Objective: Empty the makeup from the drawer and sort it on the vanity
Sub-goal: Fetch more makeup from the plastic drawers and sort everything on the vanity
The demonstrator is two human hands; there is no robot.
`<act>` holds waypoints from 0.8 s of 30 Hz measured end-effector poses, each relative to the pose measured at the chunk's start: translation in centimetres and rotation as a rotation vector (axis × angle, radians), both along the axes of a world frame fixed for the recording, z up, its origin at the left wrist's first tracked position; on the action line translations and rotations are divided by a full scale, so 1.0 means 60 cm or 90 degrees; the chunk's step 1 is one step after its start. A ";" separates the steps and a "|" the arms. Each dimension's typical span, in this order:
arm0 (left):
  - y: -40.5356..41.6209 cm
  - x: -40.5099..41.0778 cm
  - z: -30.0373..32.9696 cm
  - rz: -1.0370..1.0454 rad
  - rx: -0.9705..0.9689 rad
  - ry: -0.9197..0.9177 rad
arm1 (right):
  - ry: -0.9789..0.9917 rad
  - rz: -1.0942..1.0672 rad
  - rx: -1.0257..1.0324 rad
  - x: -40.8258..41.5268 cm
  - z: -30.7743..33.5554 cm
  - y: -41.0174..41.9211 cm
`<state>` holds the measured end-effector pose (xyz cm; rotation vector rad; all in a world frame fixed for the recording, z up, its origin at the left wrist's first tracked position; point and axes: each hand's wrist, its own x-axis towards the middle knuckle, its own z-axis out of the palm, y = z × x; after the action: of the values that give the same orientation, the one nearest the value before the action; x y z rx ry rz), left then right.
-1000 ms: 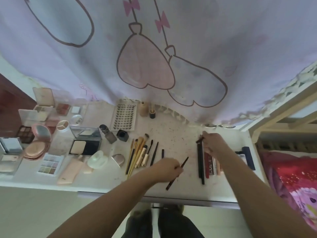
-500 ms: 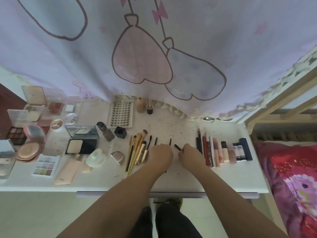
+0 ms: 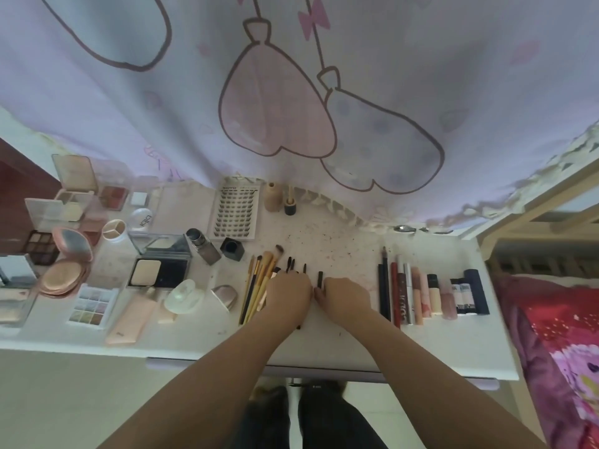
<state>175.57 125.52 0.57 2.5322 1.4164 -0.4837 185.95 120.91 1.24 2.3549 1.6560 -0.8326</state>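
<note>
Gold brushes [image 3: 259, 286] beside left hand [image 3: 288, 294].

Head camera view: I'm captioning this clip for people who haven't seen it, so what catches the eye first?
The two hands, left hand and right hand, meet at the vanity's middle over small black sticks. Gold-handled brushes fan out just left of them, and a neat row of lip products lies to the right. Open palettes crowd the left end.
</note>
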 end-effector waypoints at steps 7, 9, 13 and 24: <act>-0.034 0.095 0.013 -0.060 -0.002 -0.166 | -0.037 -0.113 0.064 0.147 0.036 -0.014; -0.055 0.135 0.007 -0.045 -0.063 -0.185 | -0.018 -0.143 0.056 0.177 0.040 -0.019; -0.080 0.184 -0.009 -0.007 -0.104 -0.182 | 0.026 -0.158 0.043 0.197 0.030 -0.029; -0.069 0.156 0.002 0.002 -0.044 -0.224 | 0.139 -0.185 0.031 0.188 0.019 0.002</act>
<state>184.93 121.38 0.71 2.4093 1.2497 -0.0765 197.23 121.06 2.41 2.6642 1.4356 -1.1491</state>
